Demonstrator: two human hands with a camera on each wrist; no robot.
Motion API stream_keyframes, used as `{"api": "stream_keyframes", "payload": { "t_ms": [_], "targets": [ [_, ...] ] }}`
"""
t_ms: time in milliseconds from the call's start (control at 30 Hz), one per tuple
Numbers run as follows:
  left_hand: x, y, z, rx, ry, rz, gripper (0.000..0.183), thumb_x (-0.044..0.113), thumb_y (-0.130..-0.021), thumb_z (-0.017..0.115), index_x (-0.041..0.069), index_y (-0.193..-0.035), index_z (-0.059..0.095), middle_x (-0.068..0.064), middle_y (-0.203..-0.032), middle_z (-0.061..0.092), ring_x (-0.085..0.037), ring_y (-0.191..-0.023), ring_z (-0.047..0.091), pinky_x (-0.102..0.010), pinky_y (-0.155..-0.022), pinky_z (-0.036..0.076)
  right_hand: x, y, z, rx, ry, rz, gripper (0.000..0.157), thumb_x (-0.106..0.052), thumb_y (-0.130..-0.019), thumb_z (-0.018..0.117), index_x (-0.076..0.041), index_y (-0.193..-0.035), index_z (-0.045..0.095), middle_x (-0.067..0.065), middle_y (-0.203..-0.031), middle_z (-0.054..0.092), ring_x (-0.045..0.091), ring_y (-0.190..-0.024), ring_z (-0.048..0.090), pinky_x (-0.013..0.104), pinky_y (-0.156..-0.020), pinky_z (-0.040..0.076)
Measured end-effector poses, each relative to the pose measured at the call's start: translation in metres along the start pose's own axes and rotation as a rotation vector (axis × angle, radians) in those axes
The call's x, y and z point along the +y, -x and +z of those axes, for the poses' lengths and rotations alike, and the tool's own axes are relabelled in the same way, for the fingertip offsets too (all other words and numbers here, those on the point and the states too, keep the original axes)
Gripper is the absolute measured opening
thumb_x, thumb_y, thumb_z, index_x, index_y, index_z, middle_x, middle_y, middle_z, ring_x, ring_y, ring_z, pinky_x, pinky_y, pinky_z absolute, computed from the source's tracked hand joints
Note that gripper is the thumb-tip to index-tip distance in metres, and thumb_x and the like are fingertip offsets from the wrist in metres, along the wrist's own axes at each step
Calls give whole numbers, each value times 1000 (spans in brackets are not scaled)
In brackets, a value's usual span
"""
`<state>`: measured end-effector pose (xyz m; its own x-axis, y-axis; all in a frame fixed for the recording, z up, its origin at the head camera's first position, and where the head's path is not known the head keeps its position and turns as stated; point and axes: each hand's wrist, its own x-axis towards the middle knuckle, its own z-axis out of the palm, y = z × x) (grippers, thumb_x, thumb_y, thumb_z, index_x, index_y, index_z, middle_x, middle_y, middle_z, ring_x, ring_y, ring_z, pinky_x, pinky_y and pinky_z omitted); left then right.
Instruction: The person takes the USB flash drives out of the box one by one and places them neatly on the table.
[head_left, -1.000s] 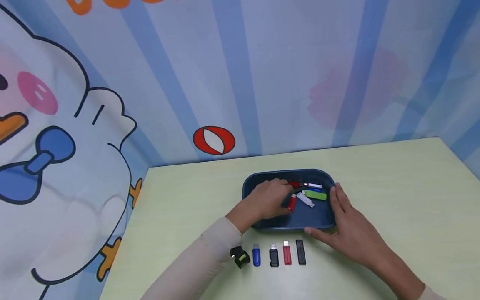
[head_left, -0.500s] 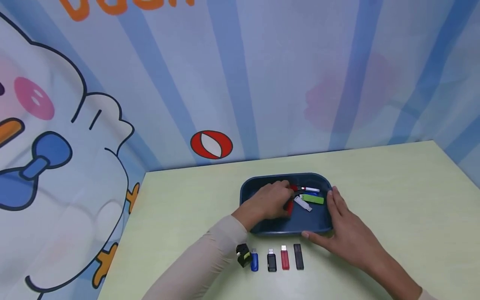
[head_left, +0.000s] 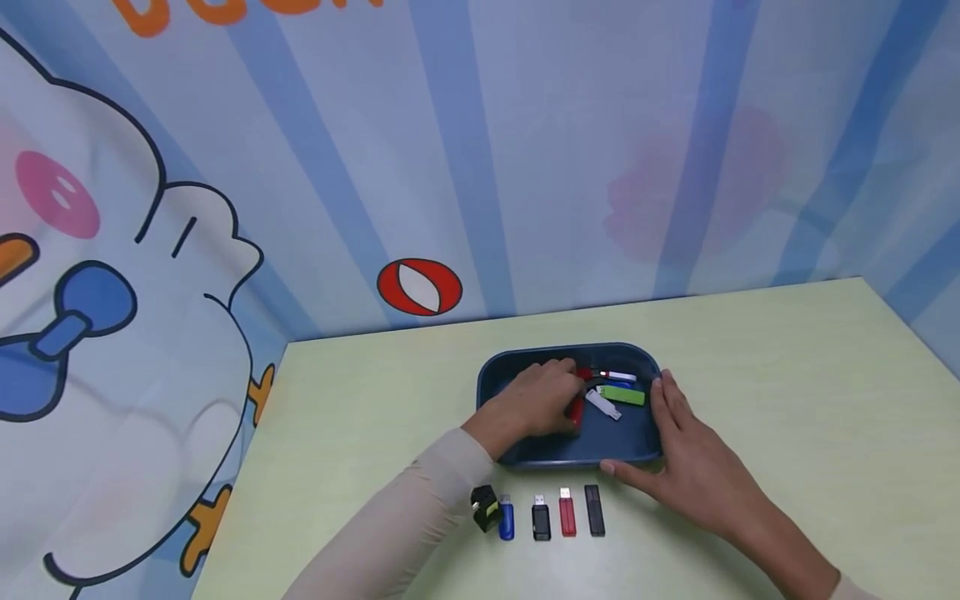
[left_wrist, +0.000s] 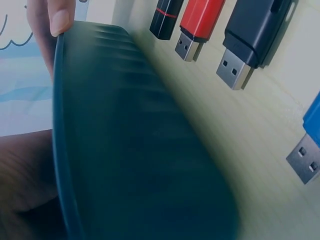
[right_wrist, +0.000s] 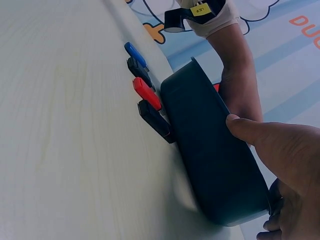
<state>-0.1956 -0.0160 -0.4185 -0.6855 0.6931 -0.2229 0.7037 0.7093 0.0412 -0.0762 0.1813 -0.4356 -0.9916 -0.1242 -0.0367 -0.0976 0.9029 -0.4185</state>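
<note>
Left hand [head_left: 534,400] has closed its curled fingers in, apparently pinching the red drive [head_left: 576,412], inside tray [head_left: 618,437], nine o'clock of white drive [head_left: 603,405]. Right hand [head_left: 697,467], fingers straight, braces four o'clock. I judge: picking; next calls for clean lift.

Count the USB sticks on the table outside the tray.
4, in a row in front of the tray. From left: blue stick, black stick, red stick, second black stick.
</note>
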Motion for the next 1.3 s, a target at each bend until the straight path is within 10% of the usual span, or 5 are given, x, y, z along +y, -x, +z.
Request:
{"api": "stream_keyframes", "payload": {
  "t_ms": [1300],
  "targets": [
    [-3,6,3,-45,-37,-1,70,56,-88,83,8,-134,64,-3,-124,68,-16,-105,60,-30,-85,51,0,0,0,8,4,-18,133,-83,-84,67,8,-166,14,30,-175,10,54,-154,32,65,-109,47]
  ]
}}
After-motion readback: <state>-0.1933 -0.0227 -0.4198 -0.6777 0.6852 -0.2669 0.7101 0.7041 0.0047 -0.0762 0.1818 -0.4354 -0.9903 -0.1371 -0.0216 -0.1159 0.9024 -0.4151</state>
